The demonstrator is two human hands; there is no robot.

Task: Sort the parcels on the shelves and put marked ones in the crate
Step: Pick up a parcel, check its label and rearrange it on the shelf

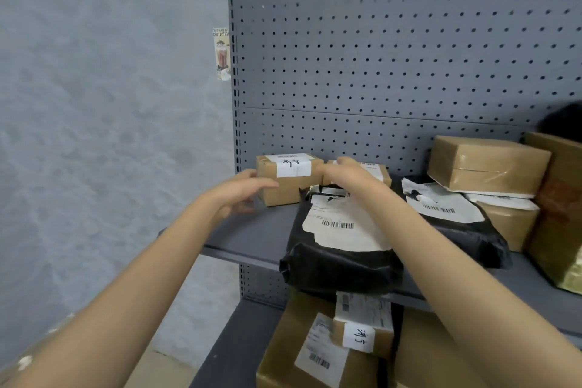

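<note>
Both hands are reaching a marked box (288, 178) at the shelf (252, 235) back: left hand (239, 195) lying loose-fingered beside it, right hand (343, 173) hiding the neighbouring box (371, 172), grip unclear. No crate is showing.

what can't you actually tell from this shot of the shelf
Head view only:
- Crate: not in frame.
- Right hand: covers much of the second small box, so its label and any grip are unclear.
- Left hand: fingers at the marked box; grasp unclear.
- Dark object at the right edge: cut off, unidentifiable.
- Printed labels on the black bags: too small to read.
</note>
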